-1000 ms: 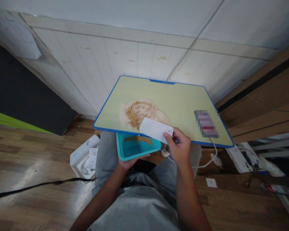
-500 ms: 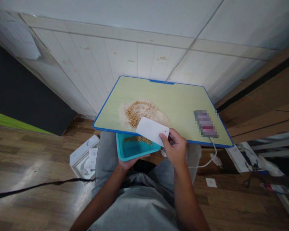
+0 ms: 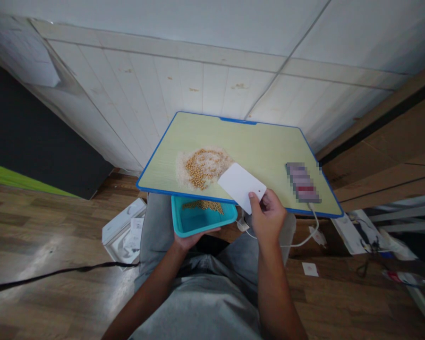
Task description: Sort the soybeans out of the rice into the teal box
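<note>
My right hand (image 3: 268, 215) pinches a white card (image 3: 241, 185) with a small hole near one corner. The card is over the front part of the table, beside a pile of white grains (image 3: 184, 165) that look like rice. Golden beads or beans (image 3: 197, 175) lie mixed in the pile. Just below the table's front edge, my left hand (image 3: 189, 241) holds a turquoise plastic container (image 3: 198, 231) from underneath; most of its fingers are hidden. More golden beads (image 3: 207, 206) rest inside the container, towards its far side.
The small pale-green table (image 3: 265, 146) has a blue rim and stands against a white panelled wall (image 3: 184, 75). A phone with a blurred screen (image 3: 302, 183) lies at its right, joined to a white cable (image 3: 317, 222). An opened white box (image 3: 125, 231) sits on the floor at left.
My right hand has moved the card to the right, away from the pile, uncovering the pile's front right side. My left hand and the container stay in place.
</note>
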Action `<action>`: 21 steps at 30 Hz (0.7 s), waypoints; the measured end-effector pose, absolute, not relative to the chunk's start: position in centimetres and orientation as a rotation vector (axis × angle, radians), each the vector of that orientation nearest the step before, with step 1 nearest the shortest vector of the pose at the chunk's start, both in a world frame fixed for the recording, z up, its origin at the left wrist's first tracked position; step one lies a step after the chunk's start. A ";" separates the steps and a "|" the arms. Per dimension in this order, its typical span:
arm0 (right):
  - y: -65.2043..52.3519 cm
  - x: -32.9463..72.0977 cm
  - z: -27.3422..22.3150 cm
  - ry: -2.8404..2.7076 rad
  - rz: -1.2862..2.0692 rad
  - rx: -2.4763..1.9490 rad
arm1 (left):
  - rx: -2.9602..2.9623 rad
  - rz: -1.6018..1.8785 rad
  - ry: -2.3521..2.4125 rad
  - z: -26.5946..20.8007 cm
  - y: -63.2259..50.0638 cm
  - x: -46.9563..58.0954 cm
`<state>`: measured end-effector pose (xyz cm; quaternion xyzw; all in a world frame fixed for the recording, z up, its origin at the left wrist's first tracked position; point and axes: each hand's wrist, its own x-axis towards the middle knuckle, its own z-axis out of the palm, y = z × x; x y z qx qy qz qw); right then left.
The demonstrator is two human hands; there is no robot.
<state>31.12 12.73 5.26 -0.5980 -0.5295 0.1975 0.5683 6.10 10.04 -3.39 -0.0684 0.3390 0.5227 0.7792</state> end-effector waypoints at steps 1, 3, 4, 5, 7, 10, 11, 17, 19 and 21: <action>12.7 30.9 5.3 -1.238 0.460 -1.400 | -0.154 1.130 0.742 -3.1 10.0 6.2; 12.6 30.3 5.5 -1.222 0.459 -1.395 | -0.162 1.133 0.754 -2.7 10.0 6.2; 12.7 30.0 5.6 -1.216 0.463 -1.390 | -0.162 1.133 0.759 -2.5 10.0 6.2; 12.8 29.8 5.7 -1.213 0.470 -1.386 | -0.160 1.132 0.763 -2.4 9.9 6.2; 13.2 29.5 5.9 -1.219 0.484 -1.377 | -0.147 1.128 0.772 -2.3 9.9 6.2; 13.7 29.4 6.1 -1.260 0.508 -1.366 | -0.120 1.122 0.778 -2.3 9.8 6.2; 13.8 29.4 6.2 -1.275 0.514 -1.363 | -0.116 1.119 0.778 -2.3 9.8 6.3; 13.6 29.6 6.1 -1.280 0.529 -1.340 | -0.125 1.131 0.784 -2.6 9.8 6.5; 13.6 29.6 6.0 -1.272 0.529 -1.341 | -0.124 1.140 0.788 -2.7 9.8 6.5; 13.7 29.5 6.0 -1.273 0.535 -1.345 | -0.109 1.135 0.777 -2.8 9.8 6.5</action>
